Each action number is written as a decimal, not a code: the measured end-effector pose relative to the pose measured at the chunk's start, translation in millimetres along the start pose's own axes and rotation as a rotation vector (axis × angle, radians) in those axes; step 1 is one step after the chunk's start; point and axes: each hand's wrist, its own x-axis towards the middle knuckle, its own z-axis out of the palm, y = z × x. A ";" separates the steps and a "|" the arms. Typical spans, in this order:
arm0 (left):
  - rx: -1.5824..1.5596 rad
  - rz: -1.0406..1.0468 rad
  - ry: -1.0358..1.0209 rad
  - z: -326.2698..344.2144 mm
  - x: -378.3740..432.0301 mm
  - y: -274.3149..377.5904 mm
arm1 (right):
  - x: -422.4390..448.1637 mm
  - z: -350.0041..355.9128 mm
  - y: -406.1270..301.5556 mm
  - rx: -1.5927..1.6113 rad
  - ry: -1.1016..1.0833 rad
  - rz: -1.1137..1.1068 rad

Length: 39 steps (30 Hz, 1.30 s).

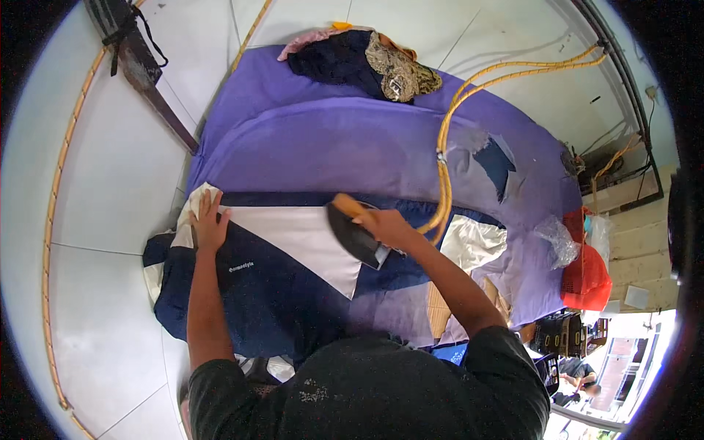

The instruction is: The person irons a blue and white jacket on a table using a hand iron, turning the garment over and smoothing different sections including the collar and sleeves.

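A navy and white garment (264, 297) lies spread over the near side of a table covered in purple cloth (357, 143). Flat on the garment's white part at the left rests my left hand (210, 228), with its fingers apart. My right hand (388, 226) grips the wooden handle of a clothes iron (352, 234), whose dark soleplate body is over the white panel. Yellow hoses (446, 143) run from near the iron up to the far right. A gathered white part (476, 242) of the garment lies right of the right forearm.
A heap of dark and lace clothing (352, 63) lies at the table's far edge. At the right are clear plastic (558, 242), a red basket (587, 275) and stacked black crates (558, 333). The purple cover has a torn patch (495, 165). A person (577, 379) is seen in the distance.
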 end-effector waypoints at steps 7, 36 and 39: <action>-0.002 -0.002 -0.012 -3.5 -4.6 -1.0 | -26.8 -56.9 163.7 0.246 0.421 0.747; 0.147 0.018 -0.096 6.9 1.9 6.8 | -236.0 -87.1 287.6 0.141 0.748 1.044; 0.188 0.035 -0.084 10.5 3.2 7.1 | -241.3 -81.8 321.7 0.010 0.763 0.992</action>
